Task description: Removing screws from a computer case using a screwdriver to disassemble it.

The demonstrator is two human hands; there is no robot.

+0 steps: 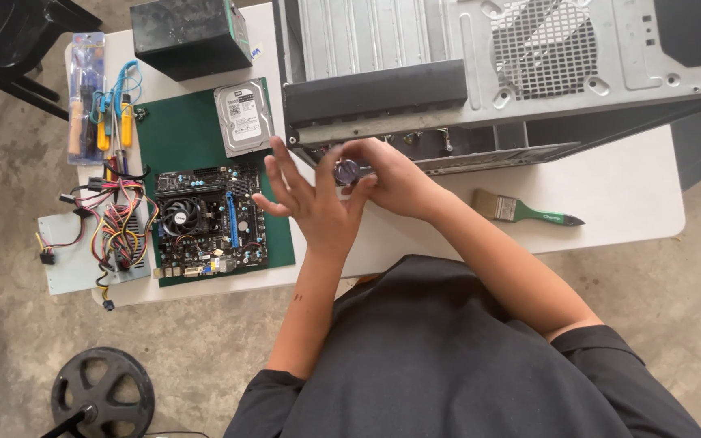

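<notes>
My right hand (395, 180) is curled around a small round dark object (346, 171), held just in front of the open edge of a grey computer case (480, 89) lying on the white table (626, 191). My left hand (311, 207) is beside it with its fingers spread; the thumb rests next to the round object. Both hands hover over the table's middle, right of a green mat (180, 134).
On the mat lie a motherboard (208, 221) and a hard drive (243, 118). A power supply with coloured wires (111, 231), screwdrivers (111, 113) and a black box (191, 36) are at the left. A green-handled brush (525, 211) lies at the right. A weight plate (103, 393) is on the floor.
</notes>
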